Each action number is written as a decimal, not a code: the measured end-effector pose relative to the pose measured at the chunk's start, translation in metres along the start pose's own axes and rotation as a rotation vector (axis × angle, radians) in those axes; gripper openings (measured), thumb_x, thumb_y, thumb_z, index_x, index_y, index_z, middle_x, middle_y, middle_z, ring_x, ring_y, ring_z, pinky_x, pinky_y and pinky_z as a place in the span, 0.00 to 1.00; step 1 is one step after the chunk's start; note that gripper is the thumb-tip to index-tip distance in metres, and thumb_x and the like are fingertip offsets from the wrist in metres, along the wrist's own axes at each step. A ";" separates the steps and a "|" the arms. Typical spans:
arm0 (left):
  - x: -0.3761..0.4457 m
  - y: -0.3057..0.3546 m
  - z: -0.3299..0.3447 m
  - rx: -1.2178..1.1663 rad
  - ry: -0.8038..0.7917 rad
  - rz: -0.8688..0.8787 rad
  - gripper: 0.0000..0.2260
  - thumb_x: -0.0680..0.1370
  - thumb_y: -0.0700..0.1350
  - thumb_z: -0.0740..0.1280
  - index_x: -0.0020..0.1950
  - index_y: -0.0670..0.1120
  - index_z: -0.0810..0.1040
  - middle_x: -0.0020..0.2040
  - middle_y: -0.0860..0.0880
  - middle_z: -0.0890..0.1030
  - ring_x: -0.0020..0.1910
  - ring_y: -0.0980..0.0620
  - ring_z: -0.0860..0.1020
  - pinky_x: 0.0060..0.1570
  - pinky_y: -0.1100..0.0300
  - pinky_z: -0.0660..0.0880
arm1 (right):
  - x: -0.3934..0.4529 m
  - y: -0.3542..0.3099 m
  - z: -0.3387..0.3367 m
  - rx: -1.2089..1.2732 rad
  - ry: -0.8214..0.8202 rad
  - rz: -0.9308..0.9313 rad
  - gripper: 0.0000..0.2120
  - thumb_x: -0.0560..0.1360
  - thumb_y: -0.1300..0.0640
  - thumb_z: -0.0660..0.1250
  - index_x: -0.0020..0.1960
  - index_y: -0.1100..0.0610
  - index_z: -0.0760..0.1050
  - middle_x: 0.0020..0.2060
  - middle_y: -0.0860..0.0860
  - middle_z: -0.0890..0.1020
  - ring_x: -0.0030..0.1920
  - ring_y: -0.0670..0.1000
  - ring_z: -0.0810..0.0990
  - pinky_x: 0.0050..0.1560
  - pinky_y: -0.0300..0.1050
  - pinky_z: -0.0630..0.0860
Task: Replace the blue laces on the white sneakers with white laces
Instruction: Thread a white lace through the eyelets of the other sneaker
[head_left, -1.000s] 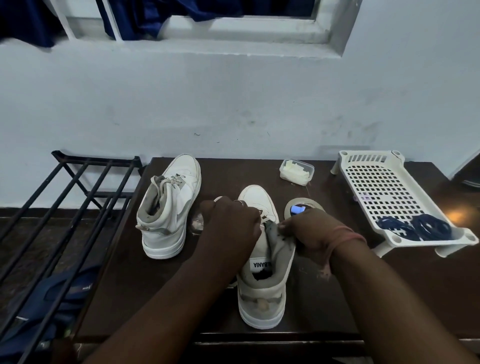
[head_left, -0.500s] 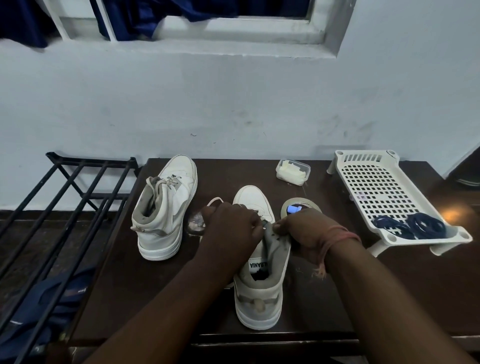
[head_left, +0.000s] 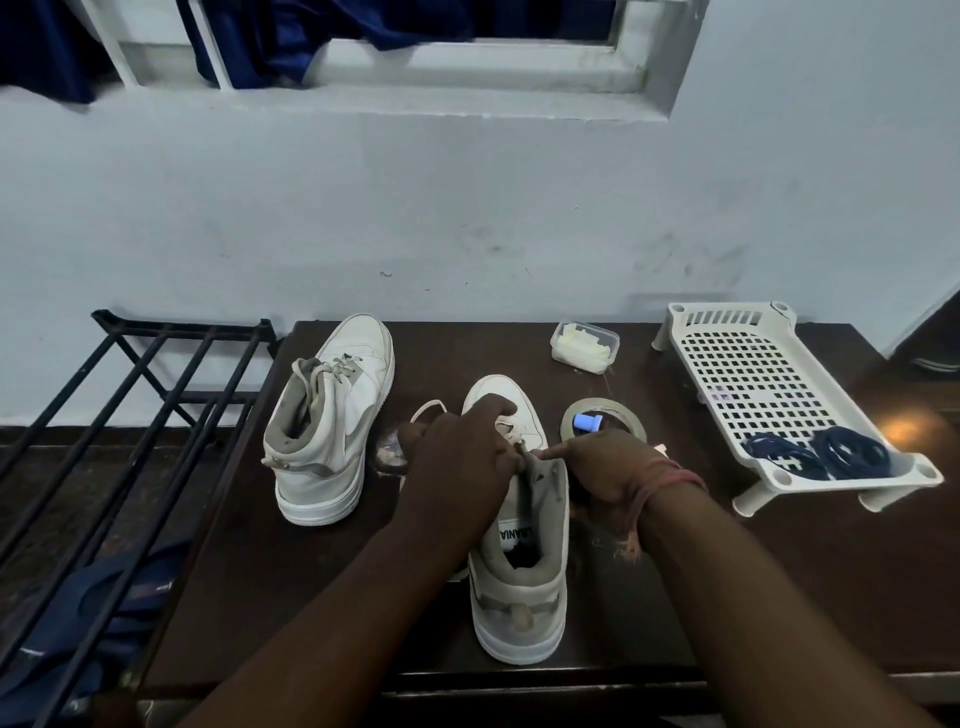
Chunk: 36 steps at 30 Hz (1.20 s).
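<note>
Two white high-top sneakers stand on a dark table (head_left: 675, 597). The left sneaker (head_left: 327, 421) is laced in white and stands apart. Both hands are on the near sneaker (head_left: 519, 566), heel toward me. My left hand (head_left: 462, 462) lies over its lace area, fingers curled, pinching a white lace (head_left: 511, 434); a loop of that lace sticks out to the left. My right hand (head_left: 608, 467) grips the upper right side of the tongue opening, index finger pointing at the eyelets. The blue laces (head_left: 815, 452) lie coiled in a white tray.
The white perforated tray (head_left: 753, 374) stands at the right on the table. A tape roll (head_left: 605, 418) with a small blue item inside sits just beyond my right hand. A clear lidded box (head_left: 584, 347) sits farther back. A black metal rack (head_left: 130, 415) stands left of the table.
My left hand has slid a little forward over the laces and my right index finger now points at the eyelets. The sneakers have stayed in place.
</note>
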<state>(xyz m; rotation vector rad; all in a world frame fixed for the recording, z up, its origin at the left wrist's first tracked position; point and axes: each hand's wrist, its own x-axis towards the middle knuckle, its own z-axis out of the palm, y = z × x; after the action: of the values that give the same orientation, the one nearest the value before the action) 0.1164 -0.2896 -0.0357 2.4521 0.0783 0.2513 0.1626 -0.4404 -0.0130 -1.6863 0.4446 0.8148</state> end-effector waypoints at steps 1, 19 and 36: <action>0.001 -0.001 0.001 -0.072 0.005 -0.031 0.14 0.68 0.53 0.69 0.53 0.57 0.78 0.39 0.58 0.83 0.48 0.56 0.80 0.55 0.46 0.73 | -0.004 -0.002 0.002 -0.062 0.079 -0.064 0.11 0.77 0.59 0.68 0.38 0.61 0.74 0.32 0.56 0.79 0.32 0.53 0.77 0.31 0.42 0.75; -0.001 -0.012 -0.024 -0.022 -0.343 -0.439 0.21 0.65 0.66 0.63 0.34 0.47 0.73 0.33 0.52 0.76 0.35 0.50 0.76 0.32 0.58 0.67 | -0.014 -0.027 -0.023 -0.479 0.201 -0.671 0.08 0.75 0.63 0.61 0.42 0.60 0.79 0.39 0.56 0.83 0.42 0.55 0.81 0.41 0.42 0.77; 0.005 -0.011 -0.019 -0.081 -0.386 -0.554 0.21 0.79 0.53 0.60 0.60 0.39 0.79 0.58 0.40 0.82 0.59 0.39 0.80 0.56 0.51 0.76 | -0.024 -0.021 -0.065 -0.663 0.856 -0.339 0.19 0.71 0.45 0.70 0.43 0.62 0.79 0.41 0.59 0.81 0.44 0.59 0.80 0.42 0.44 0.72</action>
<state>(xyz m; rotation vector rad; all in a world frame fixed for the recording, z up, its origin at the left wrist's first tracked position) 0.1174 -0.2688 -0.0275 2.2487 0.5527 -0.4486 0.1787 -0.4991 0.0258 -2.6255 0.4587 -0.0841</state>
